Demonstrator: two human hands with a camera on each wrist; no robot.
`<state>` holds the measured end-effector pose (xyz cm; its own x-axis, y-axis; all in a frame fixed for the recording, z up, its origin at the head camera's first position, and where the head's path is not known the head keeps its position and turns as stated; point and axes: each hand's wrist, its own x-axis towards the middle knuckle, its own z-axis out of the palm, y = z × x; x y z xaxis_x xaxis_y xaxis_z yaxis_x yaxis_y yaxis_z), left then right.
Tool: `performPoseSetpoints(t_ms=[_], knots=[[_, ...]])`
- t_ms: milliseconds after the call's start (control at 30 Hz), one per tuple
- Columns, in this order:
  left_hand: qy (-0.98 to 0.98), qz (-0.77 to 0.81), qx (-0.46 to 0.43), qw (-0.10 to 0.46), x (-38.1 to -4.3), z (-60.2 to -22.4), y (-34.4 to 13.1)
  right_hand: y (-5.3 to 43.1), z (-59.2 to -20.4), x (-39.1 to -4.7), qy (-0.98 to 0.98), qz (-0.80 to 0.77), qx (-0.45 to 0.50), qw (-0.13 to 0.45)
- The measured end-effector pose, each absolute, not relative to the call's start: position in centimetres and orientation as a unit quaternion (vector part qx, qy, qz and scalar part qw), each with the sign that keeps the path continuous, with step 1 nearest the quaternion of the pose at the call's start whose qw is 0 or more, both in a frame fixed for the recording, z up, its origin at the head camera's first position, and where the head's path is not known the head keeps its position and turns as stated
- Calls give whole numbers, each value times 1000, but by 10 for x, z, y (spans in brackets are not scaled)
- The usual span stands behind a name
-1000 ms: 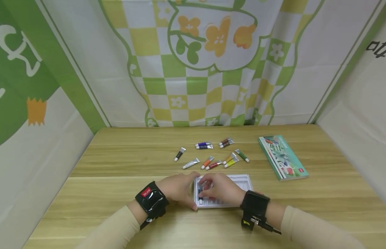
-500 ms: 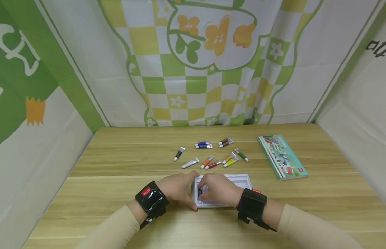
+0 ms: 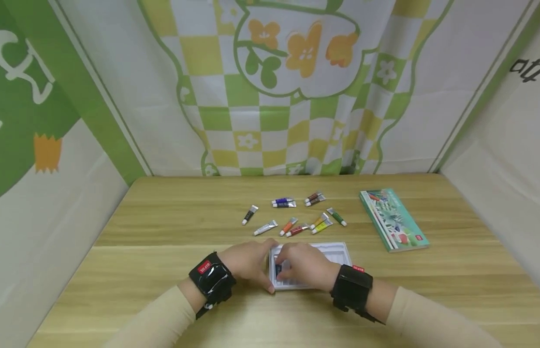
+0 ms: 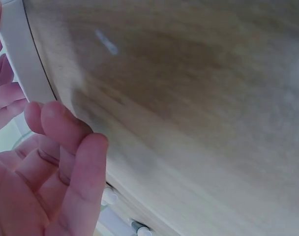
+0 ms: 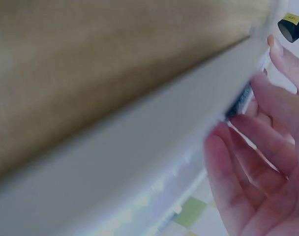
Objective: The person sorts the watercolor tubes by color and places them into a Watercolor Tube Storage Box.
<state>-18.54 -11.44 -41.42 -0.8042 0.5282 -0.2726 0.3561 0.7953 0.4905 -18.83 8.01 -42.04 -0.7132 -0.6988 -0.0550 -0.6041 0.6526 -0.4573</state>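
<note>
A shallow white plastic tray (image 3: 335,249) lies near the front of the table. My left hand (image 3: 250,263) holds its left end, thumb at the near corner and fingers at the far one. Inside the tray's left end my right hand (image 3: 308,263) pinches a dark paint tube (image 3: 278,268), which is partly covered by the fingers. The right wrist view shows the tube (image 5: 238,103) between thumb and fingers, beside the tray's wall (image 5: 134,132). In the left wrist view, the left hand's fingers (image 4: 66,123) bend by the tray edge (image 4: 29,54).
Behind the tray lie several loose paint tubes, among them a white tube (image 3: 266,227), a black tube (image 3: 250,214), a red tube (image 3: 298,230), a green tube (image 3: 337,217) and a dark blue tube (image 3: 284,204). A teal illustrated box or pad (image 3: 396,220) lies at the right.
My right hand has shifted slightly left and its wrist has turned, so its fingers now cover more of the dark tube. The left hand stays on the tray.
</note>
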Motion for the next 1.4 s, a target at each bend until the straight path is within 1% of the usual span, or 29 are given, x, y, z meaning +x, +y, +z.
performPoseSetpoints(t_ms=[200,400,533,700,933,1067,1200,1400], knots=[[922,228,235,205,-183,-418,-116,76,-416,-188,891,-148,-418,95],[918,234,227,228,-182,-413,-111,78,-414,-189,890,-124,-428,94],[920,219,227,233,-183,-411,-103,86,-413,-192,887,-119,-432,110],[920,212,229,237,-185,-412,-97,96,-409,-198,875,-109,-449,143],[923,218,217,232,-183,-409,-106,95,-399,-207,848,-83,-494,172],[924,220,206,237,-183,-408,-109,99,-394,-214,840,-97,-495,198],[922,217,200,250,-185,-407,-107,115,-393,-223,836,-137,-494,196],[918,228,200,256,-187,-406,-105,145,-393,-244,851,-200,-458,165]])
